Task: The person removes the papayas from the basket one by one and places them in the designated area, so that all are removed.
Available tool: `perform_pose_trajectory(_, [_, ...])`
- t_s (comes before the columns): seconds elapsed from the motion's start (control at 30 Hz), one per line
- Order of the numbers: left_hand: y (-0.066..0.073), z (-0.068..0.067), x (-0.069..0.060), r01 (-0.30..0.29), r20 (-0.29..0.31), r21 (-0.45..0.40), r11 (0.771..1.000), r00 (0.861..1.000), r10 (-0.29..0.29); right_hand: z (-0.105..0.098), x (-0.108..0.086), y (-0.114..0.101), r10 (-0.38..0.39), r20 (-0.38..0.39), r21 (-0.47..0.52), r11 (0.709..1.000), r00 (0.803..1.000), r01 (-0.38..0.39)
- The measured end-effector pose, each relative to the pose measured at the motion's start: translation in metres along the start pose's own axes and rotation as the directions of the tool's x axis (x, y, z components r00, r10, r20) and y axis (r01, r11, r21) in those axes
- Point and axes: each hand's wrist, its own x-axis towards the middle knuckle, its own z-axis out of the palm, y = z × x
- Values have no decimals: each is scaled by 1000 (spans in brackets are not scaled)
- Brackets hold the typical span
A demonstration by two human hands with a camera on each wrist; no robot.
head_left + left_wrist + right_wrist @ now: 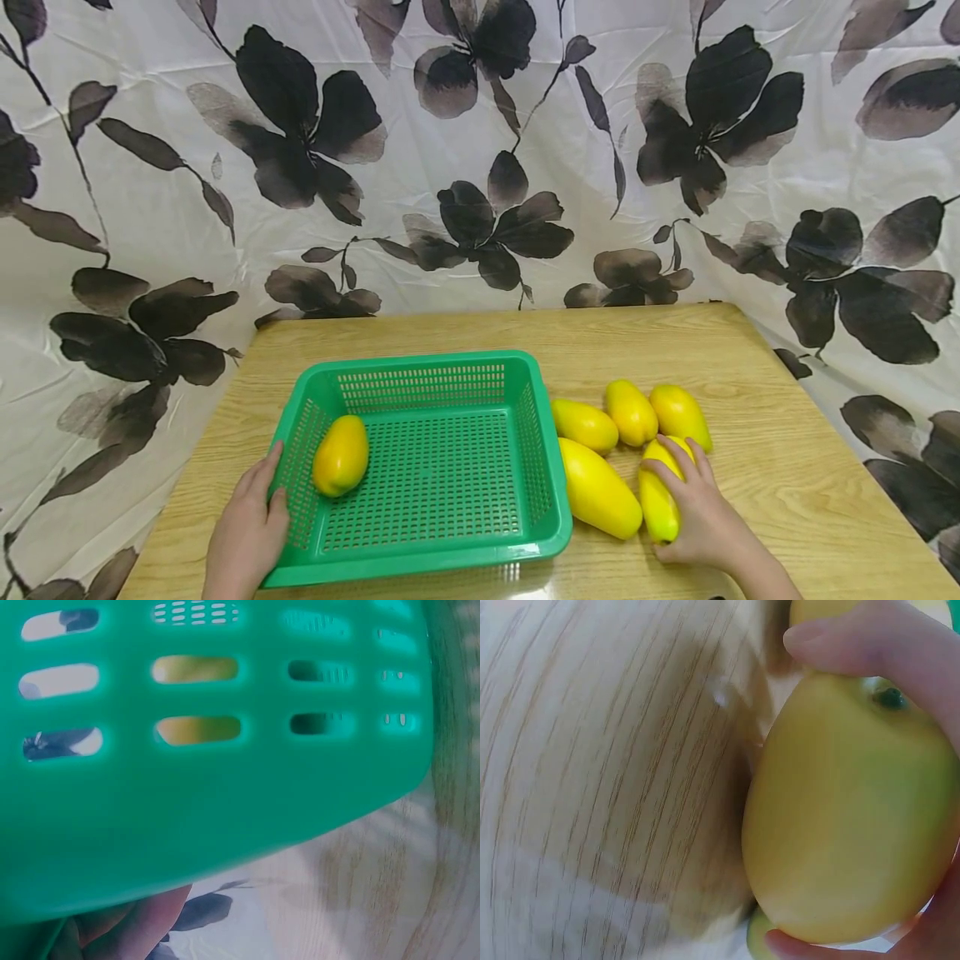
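Observation:
On the left side of the green plastic basket (420,564), my left hand (246,529) grips the rim. The left wrist view shows the slotted basket wall (225,795) up close, with part of the fingers (150,922) curled at its rim. One yellow mango (341,457) lies inside, toward the left. To the right of the basket, my right hand (701,510) holds a yellow-green mango (660,504), fingers over its top. In the right wrist view thumb and fingers span this mango (847,817), its stem end showing; it sits at or just above the table.
Several more mangoes lie right of the basket: a large one (600,487) against its wall, a smaller one (585,425) behind that, and two (632,412) farther back. All stand on a wooden table (780,467). A floral cloth (495,125) hangs behind and at the sides.

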Motion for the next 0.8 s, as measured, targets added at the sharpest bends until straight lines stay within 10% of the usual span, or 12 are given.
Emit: perform_pose_trajectory(0.8, [2, -1, -1, 10, 4, -4, 1000, 1000, -10, 3, 2, -7, 20, 28, -93, 996, 999, -17])
